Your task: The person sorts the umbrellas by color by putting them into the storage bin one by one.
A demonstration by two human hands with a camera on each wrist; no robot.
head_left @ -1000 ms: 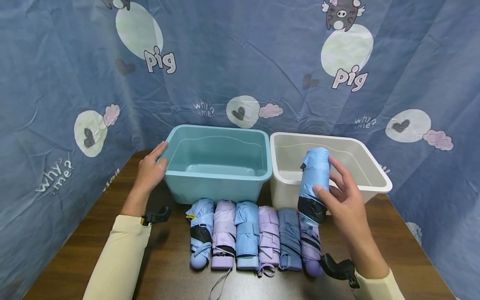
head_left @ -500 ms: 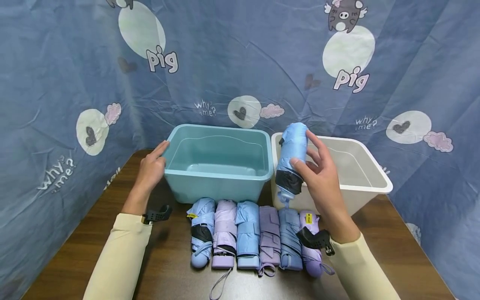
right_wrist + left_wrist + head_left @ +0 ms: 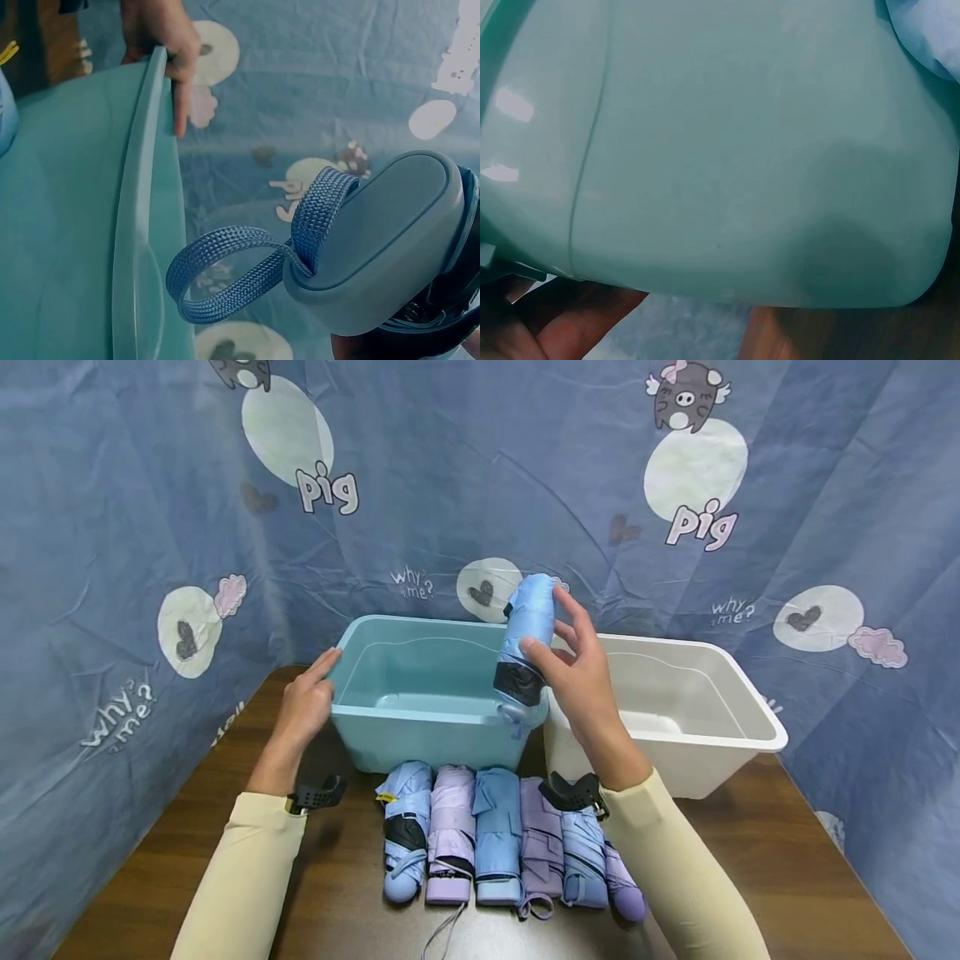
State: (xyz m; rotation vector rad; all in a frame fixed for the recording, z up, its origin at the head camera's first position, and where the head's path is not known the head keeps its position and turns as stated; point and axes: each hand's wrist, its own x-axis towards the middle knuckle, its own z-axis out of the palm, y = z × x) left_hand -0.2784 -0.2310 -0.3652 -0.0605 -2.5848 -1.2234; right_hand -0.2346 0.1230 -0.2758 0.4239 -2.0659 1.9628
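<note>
In the head view, my right hand (image 3: 581, 672) holds a light-blue folded umbrella (image 3: 531, 627) between thumb and fingers, tilted above the right end of the teal bin (image 3: 442, 718). A black band circles its lower part. Its blue handle end (image 3: 382, 232) and woven wrist strap (image 3: 217, 300) show large in the right wrist view. My left hand (image 3: 306, 702) rests against the left rim of the teal bin, with its fingers extended. The left wrist view shows mostly the bin's wall (image 3: 727, 172) and part of the left fingers (image 3: 585, 322).
A white bin (image 3: 675, 752) stands right of the teal one. Several folded umbrellas lie side by side in front of the bins, among them a lilac one (image 3: 452, 827) and a blue one (image 3: 498, 835). My right forearm partly covers the rightmost purple umbrella (image 3: 624, 889). A patterned cloth (image 3: 480, 468) hangs behind.
My right hand has carried the light-blue umbrella left and upward, from before the white bin to above the teal bin's right end. My left hand has stayed at the teal rim.
</note>
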